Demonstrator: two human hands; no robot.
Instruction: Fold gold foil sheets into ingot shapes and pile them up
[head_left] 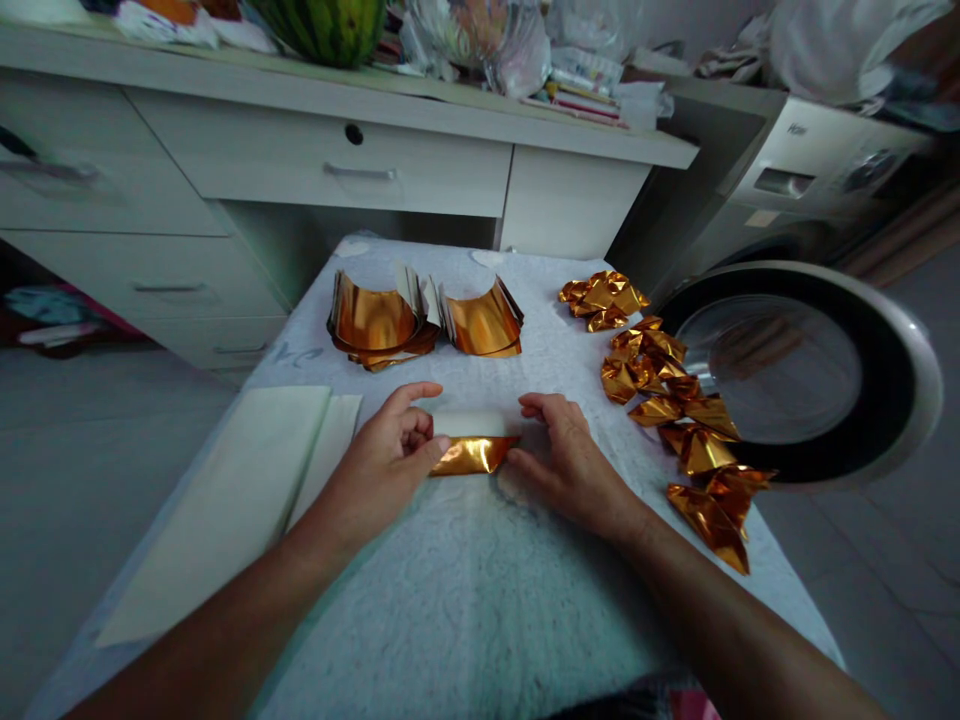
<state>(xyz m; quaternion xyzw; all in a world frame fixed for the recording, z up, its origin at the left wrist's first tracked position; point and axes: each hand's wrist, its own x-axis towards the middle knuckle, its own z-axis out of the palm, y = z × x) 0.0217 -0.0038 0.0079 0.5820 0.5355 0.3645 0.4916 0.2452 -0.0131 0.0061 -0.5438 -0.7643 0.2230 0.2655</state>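
In the middle of the cloth-covered table lies a sheet of gold foil paper (474, 456), with a gold folded strip at the front and its pale backing behind. My left hand (401, 440) is at its left end: the thumb presses on the foil, the index finger stretches forward and the other fingers curl. At the right end is my right hand (566, 450), thumb near the foil's corner and fingers apart from it. Farther back, two curved stacks of gold paper (375, 318) (482, 322) stand side by side. Folded gold foil pieces (652, 365) lie in a row on the right.
Long pale paper sheets (225, 490) lie along the left of the table (480, 600). A washing machine door (795, 370) hangs open beside the right edge. Behind stands a white drawer cabinet (360, 165) bearing a watermelon (330, 28) and plastic bags (480, 45).
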